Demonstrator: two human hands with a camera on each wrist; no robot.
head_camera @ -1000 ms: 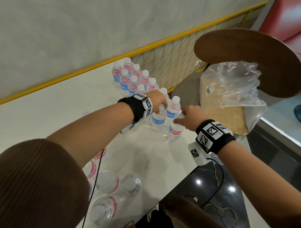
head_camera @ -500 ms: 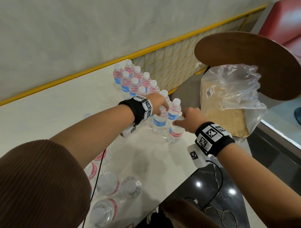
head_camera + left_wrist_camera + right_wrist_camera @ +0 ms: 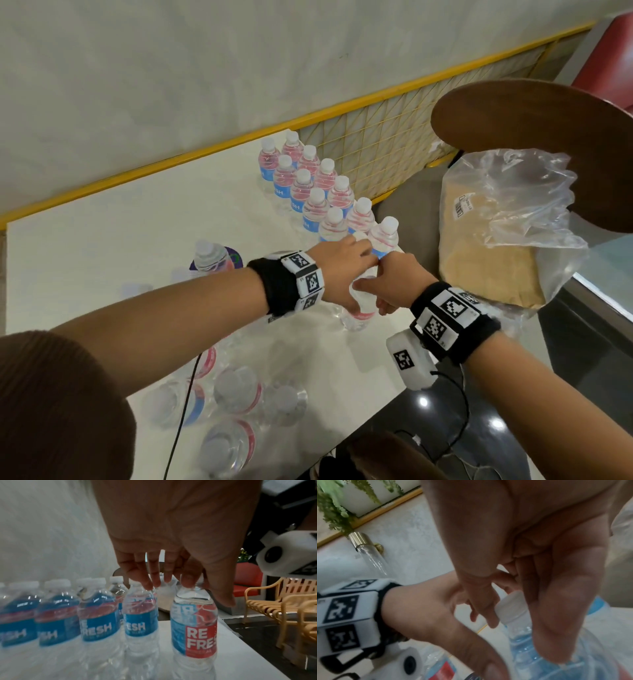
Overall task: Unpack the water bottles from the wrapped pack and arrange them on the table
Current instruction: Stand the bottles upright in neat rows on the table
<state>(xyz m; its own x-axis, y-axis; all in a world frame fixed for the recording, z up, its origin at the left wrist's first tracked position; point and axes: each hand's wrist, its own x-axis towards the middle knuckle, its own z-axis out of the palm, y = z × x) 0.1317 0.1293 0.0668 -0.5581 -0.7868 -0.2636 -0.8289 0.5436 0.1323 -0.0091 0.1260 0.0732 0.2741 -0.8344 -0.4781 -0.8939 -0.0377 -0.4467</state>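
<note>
White desk (image 3: 102, 240) under my arms: nearest, loose bottles (image 3: 236, 390) stand by my left sleeve. Further on, my left hand (image 3: 339, 267) and right hand (image 3: 394, 284) curl their fingers (image 3: 188, 580) round one bottle (image 3: 193, 626) at cap and shoulder. Full, it looks weighty, thin-walled and slick, so I'd hold the neck. Beyond, rows (image 3: 308, 185) stand arranged; the bag (image 3: 507, 222) holds something tan.

Clear plastic water bottles with white caps and red-and-blue labels (image 3: 317, 209): twelve upright in a double row. Bottle between the hands (image 3: 359, 317): one. Lone bottle (image 3: 209, 258) standing apart to the left: one. Blurred bottles at the near edge (image 3: 236, 390): five. Nineteen bottles counted. Crumpled clear plastic bag (image 3: 513, 192): one. Round brown wooden tabletop (image 3: 534, 137): one. Hands: two, left hand (image 3: 342, 260) and right hand (image 3: 397, 277).
</note>
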